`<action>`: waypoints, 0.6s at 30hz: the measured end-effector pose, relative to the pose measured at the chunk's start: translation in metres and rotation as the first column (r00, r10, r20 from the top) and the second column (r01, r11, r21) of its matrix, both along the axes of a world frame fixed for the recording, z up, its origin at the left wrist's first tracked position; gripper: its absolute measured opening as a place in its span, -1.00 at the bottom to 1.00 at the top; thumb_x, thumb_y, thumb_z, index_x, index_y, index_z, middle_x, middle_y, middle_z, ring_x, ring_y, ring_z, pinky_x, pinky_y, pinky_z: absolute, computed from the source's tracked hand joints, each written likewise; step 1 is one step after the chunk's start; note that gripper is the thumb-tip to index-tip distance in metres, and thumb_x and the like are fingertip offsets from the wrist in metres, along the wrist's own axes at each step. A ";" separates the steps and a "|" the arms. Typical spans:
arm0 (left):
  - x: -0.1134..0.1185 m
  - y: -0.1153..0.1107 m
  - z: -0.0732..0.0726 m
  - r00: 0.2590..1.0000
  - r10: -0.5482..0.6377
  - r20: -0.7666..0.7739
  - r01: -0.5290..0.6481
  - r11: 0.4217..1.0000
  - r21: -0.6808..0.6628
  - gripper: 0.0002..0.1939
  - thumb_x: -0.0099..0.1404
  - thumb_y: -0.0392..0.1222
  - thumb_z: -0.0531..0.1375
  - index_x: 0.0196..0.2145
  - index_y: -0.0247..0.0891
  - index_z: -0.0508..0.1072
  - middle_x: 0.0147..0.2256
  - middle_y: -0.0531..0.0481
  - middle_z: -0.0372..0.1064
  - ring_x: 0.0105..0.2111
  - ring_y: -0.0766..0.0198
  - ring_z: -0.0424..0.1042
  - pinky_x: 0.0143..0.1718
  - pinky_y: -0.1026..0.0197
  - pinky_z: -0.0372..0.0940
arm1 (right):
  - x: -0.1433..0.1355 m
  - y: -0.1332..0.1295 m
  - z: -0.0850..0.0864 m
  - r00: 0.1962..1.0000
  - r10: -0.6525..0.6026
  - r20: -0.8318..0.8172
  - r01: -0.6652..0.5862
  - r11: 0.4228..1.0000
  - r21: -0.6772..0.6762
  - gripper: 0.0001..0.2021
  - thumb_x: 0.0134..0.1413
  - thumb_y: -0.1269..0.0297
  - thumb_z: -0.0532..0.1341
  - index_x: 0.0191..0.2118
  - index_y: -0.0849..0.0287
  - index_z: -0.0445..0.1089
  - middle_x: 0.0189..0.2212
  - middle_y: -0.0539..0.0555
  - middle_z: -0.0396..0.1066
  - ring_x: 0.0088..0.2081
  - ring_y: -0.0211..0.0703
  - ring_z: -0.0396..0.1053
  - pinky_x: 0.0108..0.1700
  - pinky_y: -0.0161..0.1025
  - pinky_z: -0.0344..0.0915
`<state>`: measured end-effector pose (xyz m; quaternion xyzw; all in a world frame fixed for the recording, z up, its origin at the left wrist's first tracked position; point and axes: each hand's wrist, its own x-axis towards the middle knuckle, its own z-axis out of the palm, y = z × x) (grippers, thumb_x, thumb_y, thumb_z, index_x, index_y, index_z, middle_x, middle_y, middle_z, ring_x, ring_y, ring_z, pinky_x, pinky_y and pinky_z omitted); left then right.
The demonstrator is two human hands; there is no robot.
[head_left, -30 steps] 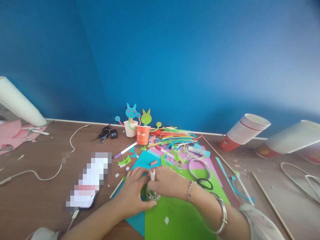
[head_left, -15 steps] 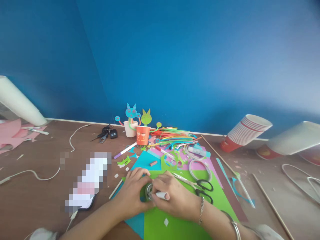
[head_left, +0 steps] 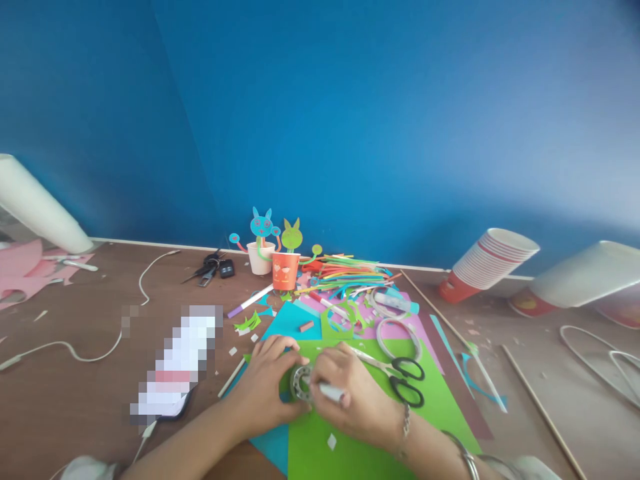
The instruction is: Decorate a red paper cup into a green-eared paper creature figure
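Note:
Green paper point(head_left: 360, 447) lies in front of me, over blue paper point(head_left: 273, 443). On its left part sits a small round ring point(head_left: 301, 383). My left hand point(head_left: 267, 380) curves round the ring's left side, thumb and fingers gripping its edge. My right hand point(head_left: 350, 397) is closed on a white marker point(head_left: 331, 393), its tip hidden behind the fingers at the ring's right side. Just right of that hand, black-handled scissors point(head_left: 407, 380) lie on the green paper, near a roll of clear tape point(head_left: 399, 339).
Two decorated cups point(head_left: 286, 270) point(head_left: 261, 258) stand by the blue wall, beside colourful pipe cleaners point(head_left: 350, 272). Stacked paper cups point(head_left: 493, 260) lean at right. A phone point(head_left: 175, 367) and keys point(head_left: 213, 269) lie left. Wooden sticks point(head_left: 540, 407) and paper scraps point(head_left: 247, 323) surround the sheets.
My right hand with the marker has shifted slightly right, uncovering more of the ring. My left hand has stayed in place.

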<state>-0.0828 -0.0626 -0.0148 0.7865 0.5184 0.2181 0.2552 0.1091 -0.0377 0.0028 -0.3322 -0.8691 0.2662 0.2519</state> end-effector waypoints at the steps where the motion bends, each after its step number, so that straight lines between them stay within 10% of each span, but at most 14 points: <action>1: 0.000 0.000 0.001 1.000 0.000 -0.011 -0.001 1.000 -0.011 -0.56 -0.07 -0.19 0.37 -0.18 -0.12 0.42 -0.06 -0.06 0.27 -0.02 -0.02 0.22 0.01 -0.05 0.12 | 0.003 0.002 0.001 0.985 -0.129 -0.111 0.109 0.980 -0.167 -0.89 0.05 0.36 0.08 -0.47 0.15 0.24 -0.54 -0.03 0.30 -0.47 -0.22 0.18 -0.35 -0.23 0.03; 4: -0.001 0.000 0.003 0.999 -0.006 -0.035 0.004 0.999 -0.041 -0.53 -0.07 -0.16 0.38 -0.15 -0.12 0.42 -0.06 -0.06 0.28 -0.01 -0.03 0.23 0.03 -0.07 0.12 | 0.016 0.008 0.000 0.750 -0.571 -0.333 0.252 0.713 -0.655 -0.79 0.09 0.18 0.10 -0.51 0.13 0.23 -0.59 -0.07 0.23 -0.47 -0.22 0.18 -0.35 -0.25 0.10; 8: -0.002 0.000 0.004 1.000 -0.019 -0.021 0.019 1.000 -0.019 -0.55 -0.06 -0.19 0.36 -0.16 -0.13 0.41 -0.10 -0.04 0.33 -0.04 -0.01 0.27 0.02 -0.05 0.16 | 0.031 0.008 -0.006 0.485 -0.792 -0.370 -0.080 0.382 -0.921 -0.78 -0.08 0.11 0.28 -0.42 0.16 0.39 -0.61 -0.08 0.28 -0.48 -0.23 0.21 -0.34 -0.26 0.17; 18: -0.014 0.011 -0.005 0.945 0.292 0.145 -0.306 0.949 0.082 -0.60 0.19 -0.06 0.19 -0.01 -0.15 0.34 -0.06 -0.11 0.39 -0.04 0.02 0.39 -0.05 -0.01 0.30 | 0.043 0.004 -0.026 0.287 -0.834 -0.471 -0.390 0.347 -0.853 -0.79 -0.17 0.20 0.40 -0.43 0.22 0.47 -0.59 -0.03 0.38 -0.48 -0.28 0.26 -0.35 -0.32 0.24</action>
